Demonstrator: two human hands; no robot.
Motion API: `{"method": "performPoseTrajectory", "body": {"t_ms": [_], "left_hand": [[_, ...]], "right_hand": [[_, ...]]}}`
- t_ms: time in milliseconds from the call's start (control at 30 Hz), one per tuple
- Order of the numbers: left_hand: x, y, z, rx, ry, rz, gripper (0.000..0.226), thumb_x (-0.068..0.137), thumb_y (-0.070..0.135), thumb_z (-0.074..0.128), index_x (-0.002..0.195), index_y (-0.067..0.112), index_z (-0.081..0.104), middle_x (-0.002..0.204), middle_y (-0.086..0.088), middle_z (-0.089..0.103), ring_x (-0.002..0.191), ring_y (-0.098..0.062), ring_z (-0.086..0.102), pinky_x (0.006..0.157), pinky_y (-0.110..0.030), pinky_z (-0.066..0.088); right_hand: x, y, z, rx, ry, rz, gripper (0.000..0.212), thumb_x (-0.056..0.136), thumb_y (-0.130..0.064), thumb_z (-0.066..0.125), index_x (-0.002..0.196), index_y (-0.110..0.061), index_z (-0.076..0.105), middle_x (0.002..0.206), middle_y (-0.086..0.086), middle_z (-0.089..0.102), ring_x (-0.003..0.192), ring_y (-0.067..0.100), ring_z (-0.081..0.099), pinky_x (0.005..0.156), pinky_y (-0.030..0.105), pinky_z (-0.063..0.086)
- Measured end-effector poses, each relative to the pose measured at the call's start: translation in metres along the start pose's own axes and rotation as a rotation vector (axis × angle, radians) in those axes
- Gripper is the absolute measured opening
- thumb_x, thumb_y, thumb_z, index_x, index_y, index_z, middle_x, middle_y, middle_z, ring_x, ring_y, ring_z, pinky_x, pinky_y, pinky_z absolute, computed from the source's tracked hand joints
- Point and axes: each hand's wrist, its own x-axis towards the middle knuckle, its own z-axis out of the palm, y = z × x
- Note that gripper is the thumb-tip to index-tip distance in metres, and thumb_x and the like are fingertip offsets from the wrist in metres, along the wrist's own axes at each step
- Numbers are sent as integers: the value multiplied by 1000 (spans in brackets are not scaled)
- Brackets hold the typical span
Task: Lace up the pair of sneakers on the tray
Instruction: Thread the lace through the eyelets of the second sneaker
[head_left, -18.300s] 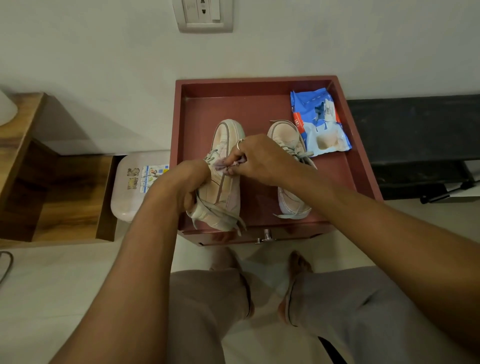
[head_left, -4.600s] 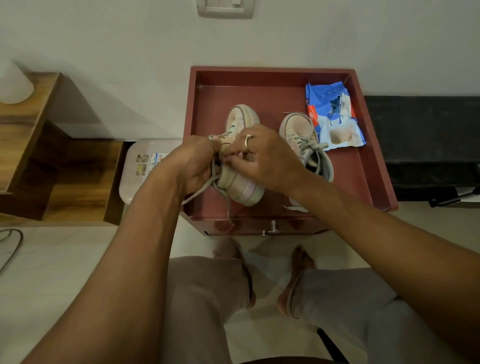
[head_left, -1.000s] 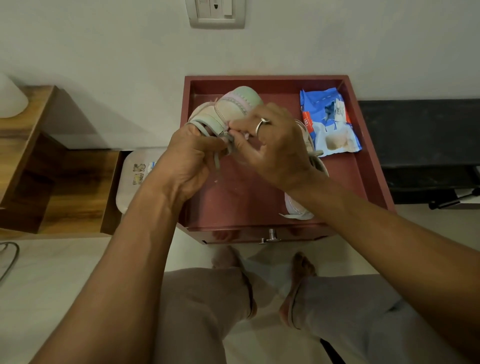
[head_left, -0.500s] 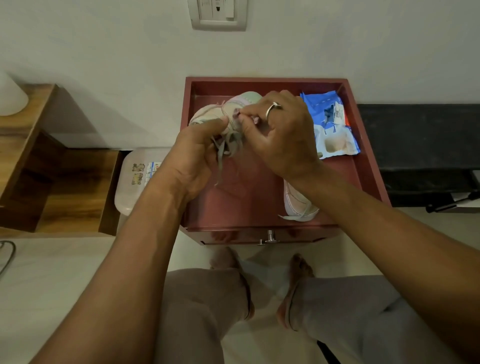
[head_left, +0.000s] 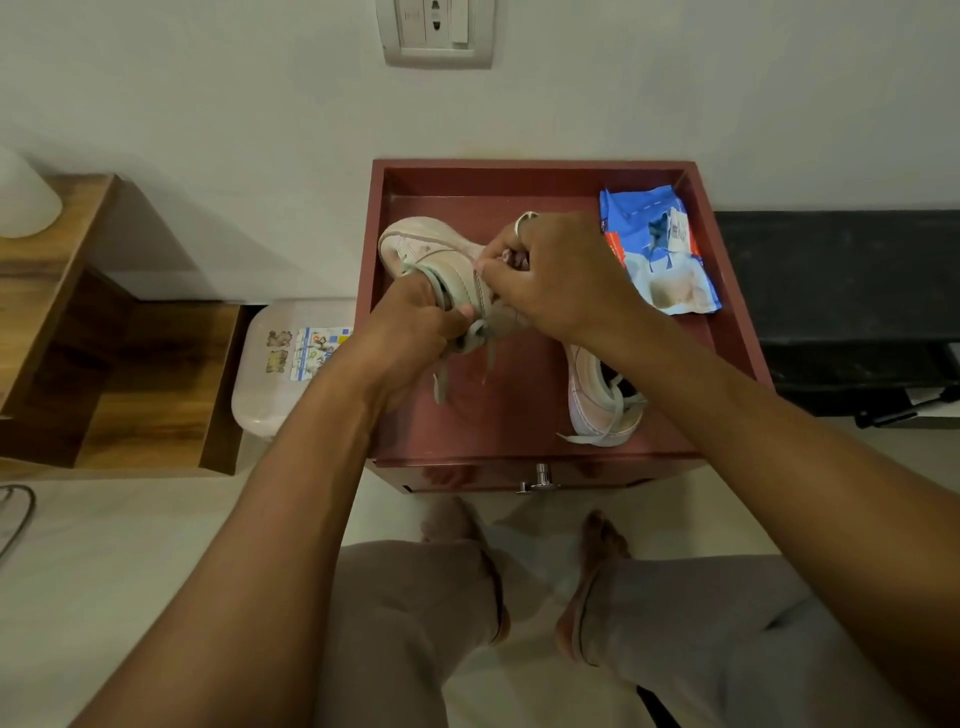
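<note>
A dark red tray (head_left: 519, 415) holds two pale pink sneakers. The left sneaker (head_left: 421, 249) is lifted and tilted, toe pointing to the far left. My left hand (head_left: 410, 332) grips its near side and the grey lace (head_left: 441, 382), whose loose ends hang down toward the tray floor. My right hand (head_left: 556, 275), with a ring on one finger, curls over the sneaker's top and pinches the lace by the eyelets. The right sneaker (head_left: 597, 400) lies on the tray under my right forearm, with its lace ends trailing.
A blue and white packet (head_left: 657, 249) lies in the tray's far right corner. A white plastic box (head_left: 280, 358) stands left of the tray, then a wooden shelf unit (head_left: 104, 364). A black surface (head_left: 841, 291) is on the right. My legs and bare feet are below.
The held sneaker has come down and nearer, turned so its toe points far left. My hands came down with it, and the lace ends now hang lower.
</note>
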Motion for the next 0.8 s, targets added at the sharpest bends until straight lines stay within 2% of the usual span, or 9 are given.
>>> {"method": "performPoseTrajectory", "body": {"t_ms": [100, 267, 367, 433, 500, 600, 633, 733, 800], "left_hand": [[2, -1, -1, 24, 4, -3, 23, 99, 0, 49, 114, 6, 65, 106, -11, 73, 101, -25, 70, 88, -34, 58], [3, 0, 4, 161, -36, 32, 24, 97, 1, 52, 118, 5, 63, 106, -8, 73, 98, -19, 71, 88, -32, 57], [2, -2, 3, 155, -43, 16, 26, 96, -1, 52, 121, 1, 61, 107, -14, 72, 98, -22, 71, 91, -38, 57], [2, -3, 1, 179, -39, 13, 24, 96, 0, 53, 118, 3, 61, 106, -14, 72, 98, -22, 71, 93, -39, 56], [3, -3, 1, 191, -45, 8, 24, 95, 2, 55, 118, 4, 62, 107, -12, 72, 100, -22, 70, 95, -42, 54], [5, -4, 2, 209, -67, -11, 27, 95, 3, 55, 121, 5, 62, 109, -10, 72, 100, -20, 70, 94, -37, 55], [4, -4, 2, 223, -76, -11, 26, 96, 3, 55, 121, 5, 62, 109, -10, 72, 99, -19, 70, 92, -34, 56], [3, -5, 1, 262, -93, -21, 25, 96, 3, 55, 119, 5, 63, 106, -9, 72, 97, -18, 70, 91, -34, 56], [4, -6, 0, 233, -91, -38, 24, 95, 2, 55, 118, 4, 63, 106, -11, 72, 98, -21, 71, 93, -39, 56]], "right_hand": [[1, 3, -2, 94, 4, 32, 19, 90, -33, 66, 93, -20, 80, 84, -7, 75, 75, 7, 67, 75, 34, 56], [3, 6, 11, -26, 99, 47, 18, 92, -30, 65, 96, -21, 80, 92, -7, 76, 84, 9, 66, 83, 35, 53], [4, 4, 6, 51, -31, -6, 16, 92, -22, 67, 100, -16, 80, 94, -7, 74, 83, 3, 60, 76, 11, 45], [4, 3, 3, 95, -79, -27, 16, 92, -22, 68, 103, -16, 79, 93, -11, 70, 85, 1, 58, 74, 4, 38], [4, 4, 5, 80, -66, -33, 18, 93, -24, 67, 105, -17, 79, 96, -9, 73, 86, 2, 61, 79, 11, 44], [7, 13, 9, 18, -25, 34, 22, 93, -28, 62, 105, -20, 79, 99, -4, 77, 88, 10, 67, 87, 37, 54], [7, 15, 9, 23, -51, 67, 21, 94, -27, 62, 105, -20, 79, 99, -3, 77, 87, 10, 67, 86, 36, 54], [4, 12, 10, 82, -142, 63, 19, 95, -21, 63, 105, -19, 79, 101, -5, 74, 84, 2, 58, 74, 6, 40], [1, 6, 11, 127, -140, -5, 18, 94, -18, 65, 105, -18, 79, 97, -6, 70, 88, 4, 57, 76, 8, 39]]}}
